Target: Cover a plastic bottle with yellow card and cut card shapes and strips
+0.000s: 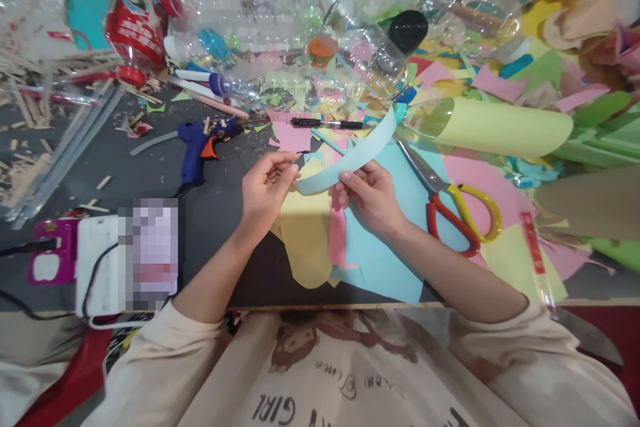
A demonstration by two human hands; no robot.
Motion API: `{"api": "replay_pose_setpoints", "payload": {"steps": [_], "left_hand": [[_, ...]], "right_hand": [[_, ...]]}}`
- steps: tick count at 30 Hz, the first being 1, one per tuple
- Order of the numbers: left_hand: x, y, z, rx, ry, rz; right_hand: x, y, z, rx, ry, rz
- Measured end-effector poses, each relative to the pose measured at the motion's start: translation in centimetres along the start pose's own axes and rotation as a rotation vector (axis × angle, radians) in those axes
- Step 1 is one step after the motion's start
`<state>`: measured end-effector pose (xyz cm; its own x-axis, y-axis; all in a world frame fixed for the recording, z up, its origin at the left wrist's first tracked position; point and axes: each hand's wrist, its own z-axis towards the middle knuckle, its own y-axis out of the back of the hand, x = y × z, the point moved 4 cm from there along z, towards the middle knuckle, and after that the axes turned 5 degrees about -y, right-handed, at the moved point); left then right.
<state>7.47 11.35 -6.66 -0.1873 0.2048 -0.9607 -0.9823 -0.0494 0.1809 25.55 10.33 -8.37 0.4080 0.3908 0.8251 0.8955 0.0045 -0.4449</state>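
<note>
A curved light-blue paper strip (353,159) is held up over the table between my two hands. My left hand (270,187) pinches its left end, thumb against the fingers. Farther along the strip, my right hand (373,197) grips it between thumb and fingers; the far end sticks up freely to the upper right. Under the hands lie a yellow paper piece (305,240) and a light-blue sheet (385,260). Scissors (445,200) with red and yellow handles rest to the right of my right hand. A black pen (327,123) lies just beyond the strip.
A blue glue gun (193,147) lies left of my left hand, its cord running toward me. Clear plastic bottles (280,87) and paper scraps crowd the back. A bottle wrapped in yellow-green paper (505,127) lies at right. Glue sticks (75,140) and a white power strip (97,260) are at left.
</note>
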Motion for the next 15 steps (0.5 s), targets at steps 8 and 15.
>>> {"api": "replay_pose_setpoints", "payload": {"steps": [8,15], "left_hand": [[0.06,0.28,-0.02,-0.061,-0.052,-0.008],[0.24,0.26,-0.2,-0.065,-0.139,0.052]], "right_hand": [[0.4,0.24,0.01,-0.008,0.032,0.028],[0.25,0.36,-0.02,0.043,0.026,-0.048]]}}
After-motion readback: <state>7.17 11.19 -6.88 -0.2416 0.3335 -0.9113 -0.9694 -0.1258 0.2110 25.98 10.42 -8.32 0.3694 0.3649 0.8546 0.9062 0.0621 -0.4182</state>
